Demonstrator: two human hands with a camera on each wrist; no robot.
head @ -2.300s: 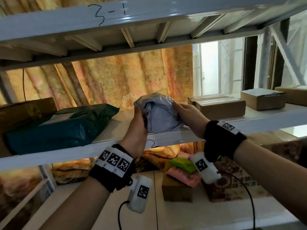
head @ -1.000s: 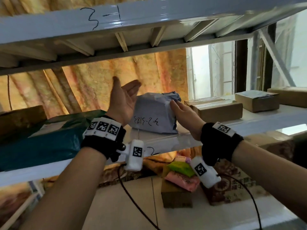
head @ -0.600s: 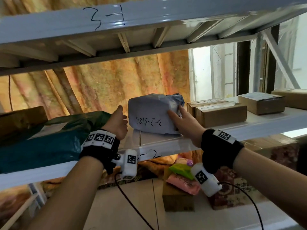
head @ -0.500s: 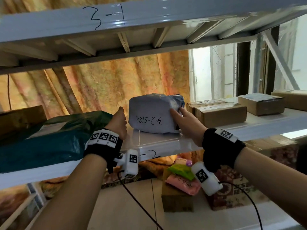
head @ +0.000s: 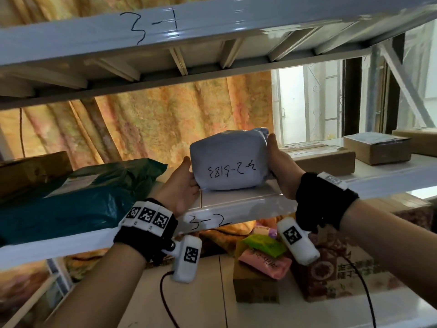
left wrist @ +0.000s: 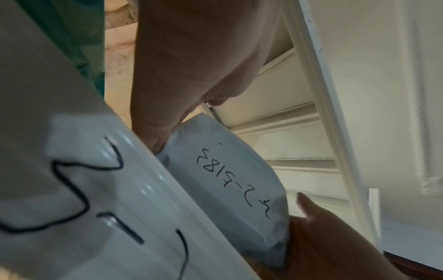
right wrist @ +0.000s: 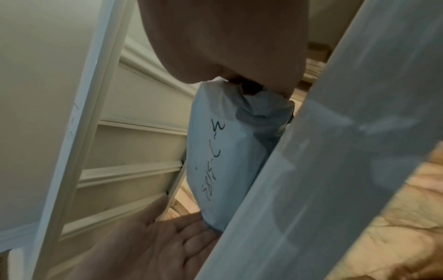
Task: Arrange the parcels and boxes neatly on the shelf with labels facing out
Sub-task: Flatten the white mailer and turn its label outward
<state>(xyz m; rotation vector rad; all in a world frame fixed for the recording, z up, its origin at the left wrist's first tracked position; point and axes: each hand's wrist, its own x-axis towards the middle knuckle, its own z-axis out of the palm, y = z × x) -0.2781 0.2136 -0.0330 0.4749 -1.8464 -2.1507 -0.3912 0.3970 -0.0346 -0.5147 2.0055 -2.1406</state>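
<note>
Head view shows the grey parcel (head: 230, 162) standing on the shelf (head: 248, 204) marked 3-2, its handwritten number facing out but upside down. The left hand (head: 182, 185) lies flat against its left end; the right hand (head: 281, 169) grips its right end.

Backdrop: a mottled orange-yellow curtain (head: 165, 129) hangs in folds behind the shelving, filling the left and centre.
Window: a window (head: 305, 107) right of centre glows with daylight, with white grille bars across it; a dark frame post (head: 352, 98) stands just beside it.
Shelving: white metal. The upper shelf (head: 236, 27) is hand-marked "3-1" and has ribs across its underside. The middle shelf (head: 248, 207) is marked "3-2" on its front edge. A diagonal brace (head: 402, 84) stands at the right.
Below: a pale glossy surface (head: 208, 301) with a thin seam; whether it is the floor or a lower board cannot be told.
Light: brightest at the window, dimmer to the left.
</note>
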